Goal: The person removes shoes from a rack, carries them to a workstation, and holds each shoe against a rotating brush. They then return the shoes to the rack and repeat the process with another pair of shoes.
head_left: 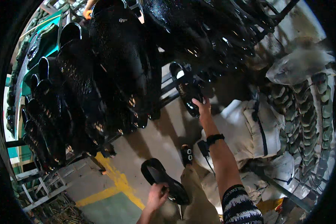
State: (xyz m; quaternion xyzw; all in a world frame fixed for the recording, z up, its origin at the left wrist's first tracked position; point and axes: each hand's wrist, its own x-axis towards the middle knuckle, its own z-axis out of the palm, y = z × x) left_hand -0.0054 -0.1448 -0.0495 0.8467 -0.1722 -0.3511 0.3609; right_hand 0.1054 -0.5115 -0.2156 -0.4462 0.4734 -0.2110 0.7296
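Observation:
In front of me, my right hand (202, 108) is closed around the toe end of a glossy black slip-on shoe (185, 89). That shoe tilts with its opening up and away from me, beside the lower edge of a dense mass of similar shoes. Lower down, close to my legs, my left hand (158, 196) grips the side of another black shoe (173, 188). Its wide opening points up and to the left, and its toe lies near my trouser leg. The fingertips of my left hand are partly hidden against the shoe.
Rows of shiny black shoes (115, 48) hang on a rack across the top and left. A person's orange-gloved hand (87, 14) shows behind them. White sacks (246, 127) and olive stacked pieces (306, 112) stand right. A metal frame (44, 190) and yellow floor line (117, 179) lie lower left.

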